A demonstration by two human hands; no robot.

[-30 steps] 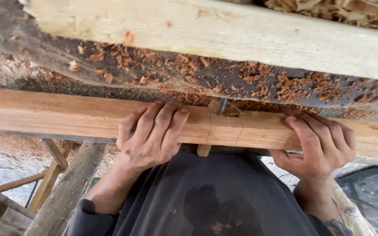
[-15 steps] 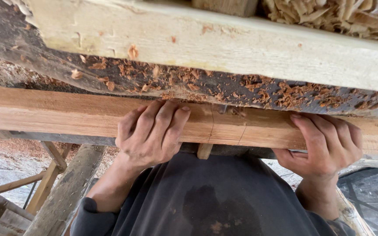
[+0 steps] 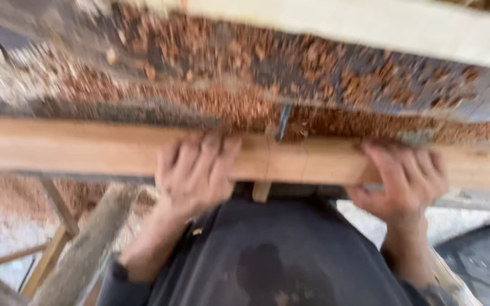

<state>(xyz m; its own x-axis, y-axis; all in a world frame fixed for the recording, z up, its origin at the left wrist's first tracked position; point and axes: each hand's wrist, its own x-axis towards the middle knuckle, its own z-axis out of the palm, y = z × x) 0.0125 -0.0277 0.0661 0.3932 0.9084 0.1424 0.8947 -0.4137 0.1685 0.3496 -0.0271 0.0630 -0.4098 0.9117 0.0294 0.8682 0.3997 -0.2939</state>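
Note:
A long reddish wooden plank (image 3: 86,148) lies crosswise on a workbench in front of me, with pencil lines drawn across it near the middle. My left hand (image 3: 195,173) grips the plank's near edge, fingers curled over its top face. My right hand (image 3: 405,177) grips the same plank further right, close to its end. A small wooden peg (image 3: 261,191) sticks out under the plank between my hands. The frame is blurred by motion.
Beyond the plank the bench (image 3: 211,85) is covered with reddish wood shavings. A pale thick beam (image 3: 381,28) lies along the back. A thin dark metal tool (image 3: 283,122) stands behind the plank. Wooden trestle legs (image 3: 58,226) show below left.
The view has tipped and blurred, and more of the shaving-covered bench shows. Both hands stay gripped on the plank in about the same places.

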